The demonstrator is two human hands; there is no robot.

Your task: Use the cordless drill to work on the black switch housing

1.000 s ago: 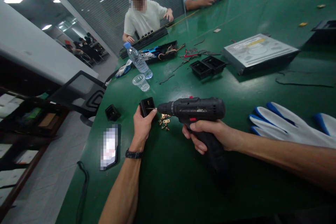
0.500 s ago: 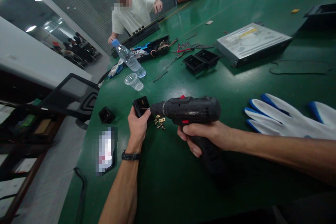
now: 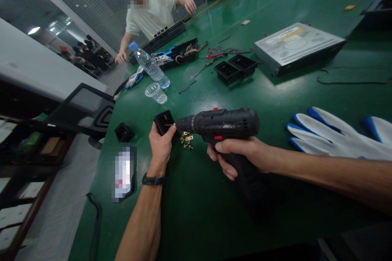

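My right hand (image 3: 235,153) is wrapped round the grip of a black cordless drill (image 3: 226,124) with red buttons, which lies level and points left. Its thin bit reaches into the open side of a small black plastic box (image 3: 165,120). My left hand (image 3: 161,142) grips that box from below and the side, the thumb near the bit's tip. Whether the bit touches anything inside is too small to tell. Just right of the box lies a small pile of brass screws and plates (image 3: 188,140). A second black box (image 3: 124,132) sits to the left.
A phone (image 3: 124,175) lies left of my forearm. Beyond stand a plastic cup (image 3: 156,93) and a tilted-looking water bottle (image 3: 150,66). A joined pair of black boxes (image 3: 235,68), a metal disc drive (image 3: 300,47) and white-blue gloves (image 3: 330,134) lie farther right. Two people sit across.
The drill and both hands hold nearly the same pose. The view has shifted slightly. Across the table, the person in the white shirt has moved their hands farther apart.
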